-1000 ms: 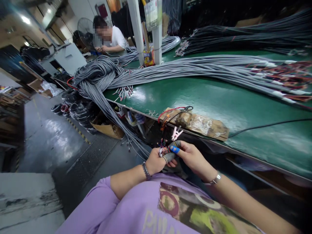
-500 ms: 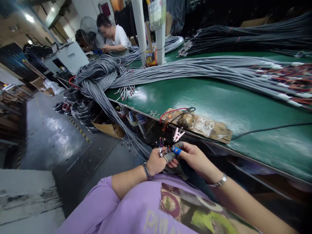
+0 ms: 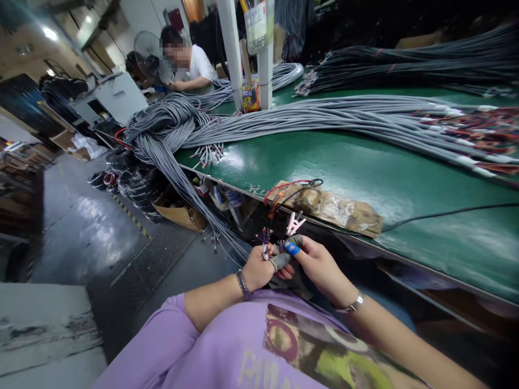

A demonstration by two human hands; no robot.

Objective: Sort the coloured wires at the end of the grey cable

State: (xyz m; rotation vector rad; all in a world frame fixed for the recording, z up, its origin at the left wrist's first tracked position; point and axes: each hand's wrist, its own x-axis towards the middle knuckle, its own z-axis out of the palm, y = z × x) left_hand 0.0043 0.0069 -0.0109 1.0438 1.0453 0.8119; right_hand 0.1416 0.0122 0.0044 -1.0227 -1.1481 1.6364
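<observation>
— Both hands are held close together below the edge of the tabletop. What is gripped by each?

— A bundle of coloured wire ends is clasped in the left hand, fingers curled shut around it. The right hand is closed on the same bundle from the other side, a blue cap worn on one fingertip and a grey cap seen between the hands; whose finger it covers cannot be told clearly.

— And where is that bundle placed?

— It is held in the air just above the lap, near a pink clip at the tabletop's edge.

— What else is laid out?

— A taped cardboard piece is set just behind the clip, and long grey cables are spread across the green surface, spilling over its left end. A person in a white shirt is seated far off.
</observation>
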